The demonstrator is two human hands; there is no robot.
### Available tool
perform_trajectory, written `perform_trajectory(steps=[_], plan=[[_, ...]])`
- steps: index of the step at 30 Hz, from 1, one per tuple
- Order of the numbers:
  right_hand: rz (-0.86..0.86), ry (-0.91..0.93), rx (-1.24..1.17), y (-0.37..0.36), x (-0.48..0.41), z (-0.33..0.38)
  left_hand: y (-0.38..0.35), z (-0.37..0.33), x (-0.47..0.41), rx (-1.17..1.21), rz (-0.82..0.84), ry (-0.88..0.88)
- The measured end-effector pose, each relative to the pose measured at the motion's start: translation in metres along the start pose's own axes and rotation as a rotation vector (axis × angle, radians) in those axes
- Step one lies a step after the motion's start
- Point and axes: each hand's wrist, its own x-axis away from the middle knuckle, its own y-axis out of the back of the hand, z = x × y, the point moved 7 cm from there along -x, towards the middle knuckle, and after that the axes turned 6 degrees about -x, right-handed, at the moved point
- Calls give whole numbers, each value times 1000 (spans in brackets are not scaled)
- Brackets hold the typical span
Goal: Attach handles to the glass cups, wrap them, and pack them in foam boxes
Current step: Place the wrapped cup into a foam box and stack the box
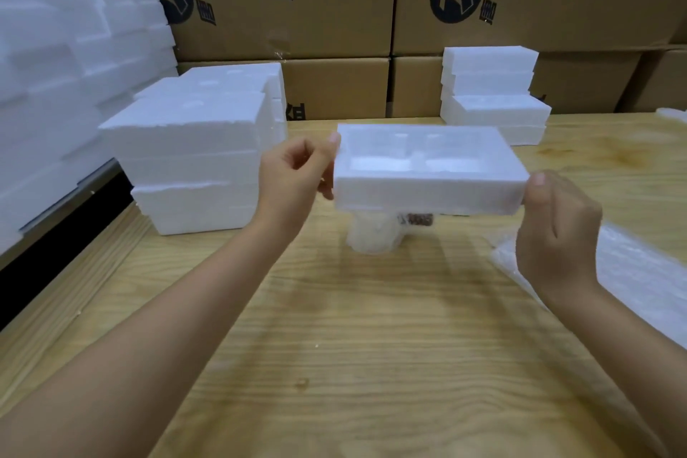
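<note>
A white foam box half (427,175) with moulded hollows on top hangs level above the wooden table (371,327). My left hand (293,178) pinches its left end and my right hand (557,230) grips its right end. Right under the box stands a cup wrapped in clear bubble film (371,234), with a dark brown handle (416,219) showing through the wrap. The box hides the cup's top.
Foam box stacks stand at the left (193,160), at the back right (490,97) and as a tall pile at the far left (55,67). Sheets of bubble film (639,283) lie at the right. Printed cardboard cartons (334,11) line the back.
</note>
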Motion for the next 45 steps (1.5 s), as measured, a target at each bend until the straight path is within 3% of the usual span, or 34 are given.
perform_trajectory(steps=[7, 12, 20, 22, 26, 28, 31, 34, 39, 45], plan=[[214, 302, 1, 2, 46, 10, 10, 14, 49, 61, 228, -6], [436, 293, -70, -9, 53, -1, 11, 42, 73, -41, 315, 71], [479, 364, 111, -15, 55, -2, 10, 46, 71, -244, 344, 18], [442, 251, 79, -12, 48, -6, 11, 45, 69, -244, 317, -4], [310, -163, -29, -14, 9, -24, 24, 45, 41, -207, 92, 74], [494, -353, 29, -38, -9, -33, 14, 43, 24, -205, 125, 150], [920, -565, 99, -77, -3, -36, -15, 50, 14, -194, 327, 327], [979, -611, 76, -100, 12, -39, -36, 59, 21, -206, 466, 384], [775, -657, -127, -105, 13, -46, -34, 66, 21, -277, 383, 307], [647, -552, -358, -100, -3, -37, -31, 54, 20, -68, 323, 205]])
